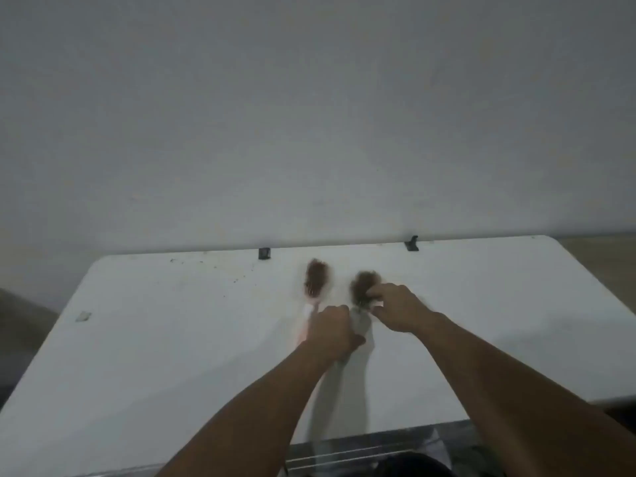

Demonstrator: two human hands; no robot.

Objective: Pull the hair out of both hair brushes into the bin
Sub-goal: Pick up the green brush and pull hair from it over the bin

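Both bare forearms reach forward from the bottom edge of the view over a white table (172,356), converging toward its far middle. The left hand (332,330) is curled into a fist, knuckles up, closed around what appears to be the handle of the grey hair brush (361,318); the handle itself is mostly hidden under the hand and blurred. The right hand (395,308) lies just beside it, wrist slightly bent, with its fingers (377,292) curled down and pinching into the clump of brown hair (366,282) caught on that brush's head. The frame is motion-blurred here, so how much hair the fingers have taken is not clear. Just to the left of the left hand lies the pink hair brush (315,297) flat on the table, its handle toward the person and partly covered by the left hand, its head pointing toward the wall and filled with a second tuft of brown hair (317,271). The two brush heads sit near each other but apart. Small dark specks (237,278) are scattered on the far left part of the tabletop, and a small pale scrap (83,316) lies near the left edge. Two black clips (264,253) sit on the far edge of the table against the plain grey wall (309,115). At the bottom, just beyond the table's near edge, a clear-walled container (361,452) shows between the arms; it is dim and its contents cannot be made out.
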